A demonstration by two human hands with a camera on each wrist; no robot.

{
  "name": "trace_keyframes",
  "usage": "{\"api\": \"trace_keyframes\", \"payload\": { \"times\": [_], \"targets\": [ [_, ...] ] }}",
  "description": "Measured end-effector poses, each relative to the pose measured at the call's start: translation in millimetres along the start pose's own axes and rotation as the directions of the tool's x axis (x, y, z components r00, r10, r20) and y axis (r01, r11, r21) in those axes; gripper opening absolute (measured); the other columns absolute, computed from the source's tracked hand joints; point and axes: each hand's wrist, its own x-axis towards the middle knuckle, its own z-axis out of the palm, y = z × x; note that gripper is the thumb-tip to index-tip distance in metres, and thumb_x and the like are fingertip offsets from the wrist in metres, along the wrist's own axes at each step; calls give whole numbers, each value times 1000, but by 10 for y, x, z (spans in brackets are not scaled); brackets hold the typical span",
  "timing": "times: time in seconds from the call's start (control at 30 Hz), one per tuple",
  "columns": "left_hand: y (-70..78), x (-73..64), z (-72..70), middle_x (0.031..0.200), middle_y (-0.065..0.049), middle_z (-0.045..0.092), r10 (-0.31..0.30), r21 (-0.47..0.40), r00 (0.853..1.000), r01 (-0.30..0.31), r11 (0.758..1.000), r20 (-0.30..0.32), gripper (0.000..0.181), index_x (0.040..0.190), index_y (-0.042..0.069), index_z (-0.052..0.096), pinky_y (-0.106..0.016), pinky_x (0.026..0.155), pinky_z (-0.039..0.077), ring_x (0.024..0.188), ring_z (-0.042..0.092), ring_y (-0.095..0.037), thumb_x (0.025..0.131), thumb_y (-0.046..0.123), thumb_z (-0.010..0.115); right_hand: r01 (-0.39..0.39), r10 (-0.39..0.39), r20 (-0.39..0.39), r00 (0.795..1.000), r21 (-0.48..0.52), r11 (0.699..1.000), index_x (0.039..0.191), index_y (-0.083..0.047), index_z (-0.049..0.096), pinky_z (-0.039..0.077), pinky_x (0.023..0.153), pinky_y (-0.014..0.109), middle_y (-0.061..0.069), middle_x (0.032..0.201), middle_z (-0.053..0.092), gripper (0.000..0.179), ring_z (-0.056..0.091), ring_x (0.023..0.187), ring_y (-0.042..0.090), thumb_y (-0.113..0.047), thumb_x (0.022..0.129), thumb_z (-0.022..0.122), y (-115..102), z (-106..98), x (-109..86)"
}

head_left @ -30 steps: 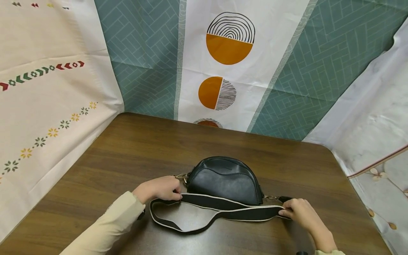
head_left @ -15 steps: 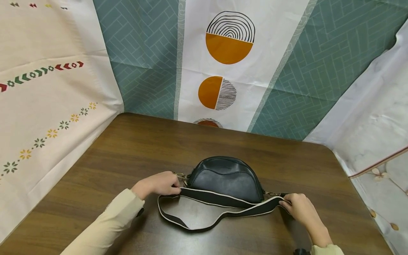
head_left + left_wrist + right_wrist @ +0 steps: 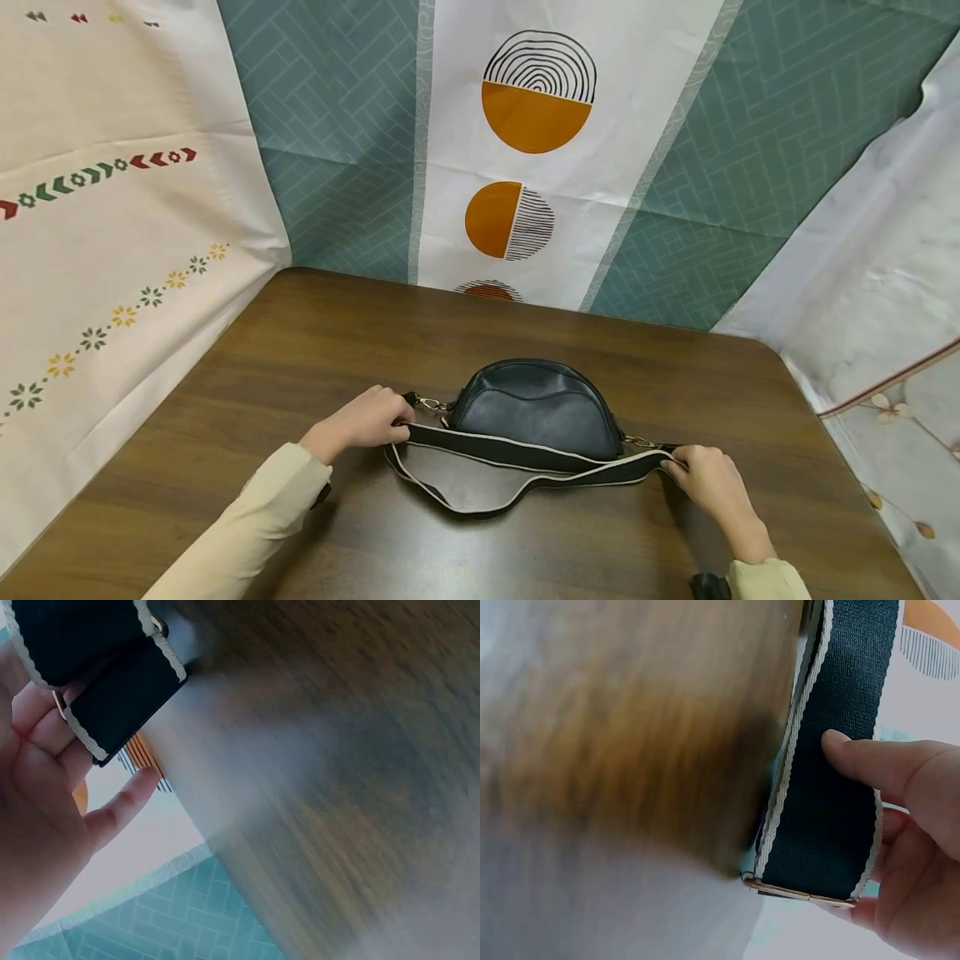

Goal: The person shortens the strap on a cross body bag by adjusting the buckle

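A black half-moon handbag [image 3: 536, 408] sits on the wooden table, its flat side toward me. Clasps at both its ends join it to a black shoulder strap [image 3: 517, 454] with white edging, which loops in front of the bag. My left hand [image 3: 367, 418] holds the strap near the bag's left end; in the left wrist view the strap [image 3: 124, 697] lies across curled fingers. My right hand [image 3: 712, 483] pinches the strap on the right, thumb on its face, beside a metal slider [image 3: 802, 892] in the right wrist view.
The brown wooden table [image 3: 360, 325] reaches back to a green and white patterned cloth [image 3: 345, 142]. A cream embroidered cloth [image 3: 112, 275] hangs along the left edge, and a pale floral cloth [image 3: 862, 350] along the right.
Both hands have moved away from me with the strap, the left one also slightly leftward. The strap's loop has drawn closer to the bag, which has shifted slightly.
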Motion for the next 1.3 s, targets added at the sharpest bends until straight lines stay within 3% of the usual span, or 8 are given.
{"api": "trace_keyframes", "payload": {
  "times": [0.2, 0.4, 0.73, 0.8, 0.93, 1.07, 1.17, 1.3],
  "targets": [
    [-25, -35, -11, 52, 15, 31, -33, -69, 999, 35, 997, 33, 20, 55, 17, 48, -19, 47, 25, 48, 26, -1, 67, 2, 54, 14, -13, 10, 1000, -80, 997, 53, -17, 42, 25, 45, 30, -8, 48, 31, 35, 30, 44, 11, -15, 74, 70, 77, -59, -84],
    [-62, -106, -69, 58, 13, 47, -54, -171, 997, 64, 983, 60, 16, 68, 9, 63, -20, 49, 33, 51, 36, -1, 72, -3, 54, -1, 8, 85, 996, -80, 997, 57, -18, 52, 29, 49, 35, -9, 50, 39, 24, 36, 47, 11, -18, 73, 70, 106, -130, -129],
    [-109, -228, -134, 77, 5, 63, -54, -301, 992, 86, 950, 114, 21, 88, 4, 69, -22, 57, 43, 59, 48, -1, 79, -7, 53, -40, 32, 308, 951, 20, 999, 58, -22, 57, 31, 67, 57, -12, 60, 51, 18, 44, 58, 9, -26, 69, 70, 135, -219, -145],
    [-113, -238, -148, 78, 3, 64, -56, -307, 991, 91, 947, 121, 21, 88, 3, 69, -23, 59, 44, 61, 50, -2, 80, -6, 53, -36, 27, 316, 948, 24, 999, 58, -23, 58, 33, 66, 54, -13, 60, 51, 17, 44, 58, 8, -29, 69, 69, 137, -221, -157],
    [-120, -259, -155, 81, 3, 64, -45, -287, 992, 78, 955, 120, 17, 87, 4, 69, -25, 63, 46, 66, 53, -3, 83, -2, 53, -21, 7, 297, 955, 46, 999, 57, -23, 56, 31, 56, 37, -13, 56, 45, 19, 37, 53, 6, -30, 70, 69, 145, -215, -195],
    [-121, -293, -131, 78, 8, 63, -44, -292, 991, 80, 953, 128, 15, 87, 8, 69, -24, 61, 45, 66, 53, -2, 86, 16, 57, 1, -17, 276, 961, 60, 998, 56, -23, 54, 26, 53, 30, -13, 53, 40, 22, 32, 51, 4, -29, 70, 70, 147, -221, -233],
    [-115, -315, -125, 73, 12, 60, -65, -317, 985, 113, 942, 157, 24, 87, 10, 69, -22, 55, 41, 60, 48, -2, 80, 33, 65, 10, -28, 291, 956, 65, 998, 56, -24, 54, 27, 54, 31, -14, 53, 40, 21, 33, 51, 3, -29, 70, 70, 146, -225, -261],
    [-99, -326, -146, 71, 14, 60, -88, -280, 983, 131, 951, 162, 33, 84, 13, 68, -23, 57, 37, 60, 45, -2, 67, 40, 74, 36, -52, 299, 953, 59, 998, 57, -25, 55, 30, 57, 36, -17, 55, 42, 20, 34, 53, 2, -30, 68, 70, 145, -232, -288]
  ]
}}
